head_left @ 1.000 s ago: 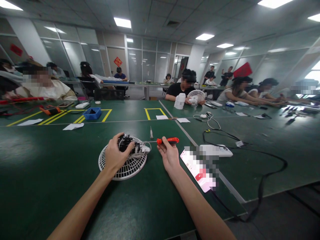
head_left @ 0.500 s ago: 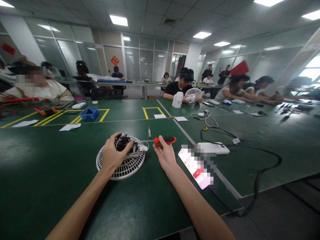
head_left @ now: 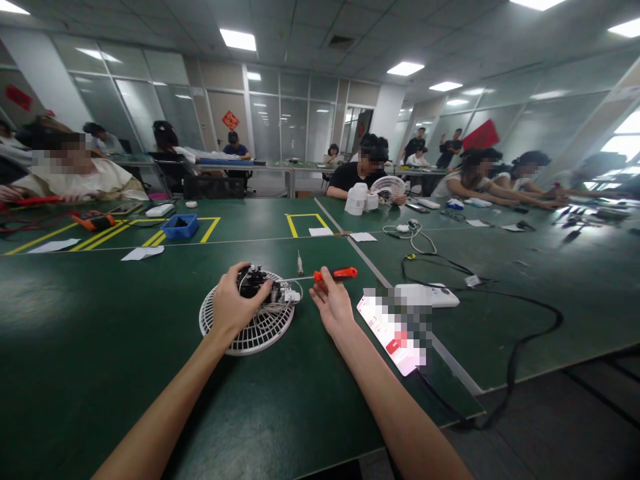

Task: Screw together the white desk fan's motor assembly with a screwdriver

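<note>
My left hand (head_left: 234, 300) is wrapped round a black fan motor (head_left: 249, 283), which sits on a round white fan grille (head_left: 255, 335) lying on the green table. White wires and a small white part (head_left: 291, 296) are at the motor's right side. Between thumb and fingers, my right hand (head_left: 334, 303) holds a screwdriver (head_left: 340, 274) with a red and black handle. Its shaft points left, and the tip reaches the motor's right side; exact contact is hidden. Beyond the grille lies a small clear-handled screwdriver (head_left: 300, 262).
A lit phone (head_left: 393, 337) and a white power bank (head_left: 427, 295) lie right of my right hand, with black cables (head_left: 520, 340) beyond. A blue bin (head_left: 180, 227) stands at the back left. Across the table a co-worker (head_left: 367, 167) handles another fan.
The motor and grille have shifted slightly right and away from me, with my left hand still on them. My right hand and the screwdriver have moved a little right and up.
</note>
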`<action>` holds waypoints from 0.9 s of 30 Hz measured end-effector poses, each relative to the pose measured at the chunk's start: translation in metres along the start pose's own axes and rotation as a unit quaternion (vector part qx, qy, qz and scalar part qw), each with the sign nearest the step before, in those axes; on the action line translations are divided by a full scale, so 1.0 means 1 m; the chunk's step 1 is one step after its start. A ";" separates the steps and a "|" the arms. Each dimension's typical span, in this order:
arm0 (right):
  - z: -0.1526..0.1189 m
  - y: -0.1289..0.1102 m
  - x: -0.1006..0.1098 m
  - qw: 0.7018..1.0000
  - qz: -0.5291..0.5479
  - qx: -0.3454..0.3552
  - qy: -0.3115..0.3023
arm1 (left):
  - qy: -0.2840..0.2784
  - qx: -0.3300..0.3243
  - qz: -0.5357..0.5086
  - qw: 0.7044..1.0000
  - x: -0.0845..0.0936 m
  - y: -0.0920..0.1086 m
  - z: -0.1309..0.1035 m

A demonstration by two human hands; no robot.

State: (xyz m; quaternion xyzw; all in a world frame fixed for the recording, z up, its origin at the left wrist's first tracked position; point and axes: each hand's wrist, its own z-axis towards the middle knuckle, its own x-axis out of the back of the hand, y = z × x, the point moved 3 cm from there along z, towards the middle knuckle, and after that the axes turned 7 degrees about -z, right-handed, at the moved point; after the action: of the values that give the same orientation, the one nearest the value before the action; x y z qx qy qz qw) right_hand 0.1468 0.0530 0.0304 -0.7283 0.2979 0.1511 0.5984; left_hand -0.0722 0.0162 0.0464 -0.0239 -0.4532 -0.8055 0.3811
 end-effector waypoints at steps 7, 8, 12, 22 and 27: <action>0.001 -0.010 -0.001 0.999 0.022 0.014 -0.036 | -0.001 -0.008 -0.003 1.000 0.000 -0.001 -0.001; 0.000 -0.011 -0.001 0.999 0.033 0.009 -0.040 | -0.002 -0.010 -0.004 1.000 0.000 -0.001 -0.001; -0.002 -0.005 -0.004 0.998 0.051 -0.015 -0.040 | -0.006 -0.010 -0.006 1.000 0.000 -0.001 -0.001; -0.005 0.007 -0.005 0.998 0.040 -0.031 -0.027 | -0.005 -0.019 0.001 1.000 0.000 -0.003 -0.001; -0.009 0.003 -0.008 0.996 0.068 -0.052 -0.023 | -0.004 -0.021 -0.002 1.000 0.000 -0.003 -0.001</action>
State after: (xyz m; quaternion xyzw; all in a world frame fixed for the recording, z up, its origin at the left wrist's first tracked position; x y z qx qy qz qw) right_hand 0.1369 0.0457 0.0348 -0.7330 0.3243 0.2235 0.5546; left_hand -0.0738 0.0156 0.0438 -0.0342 -0.4374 -0.8158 0.3769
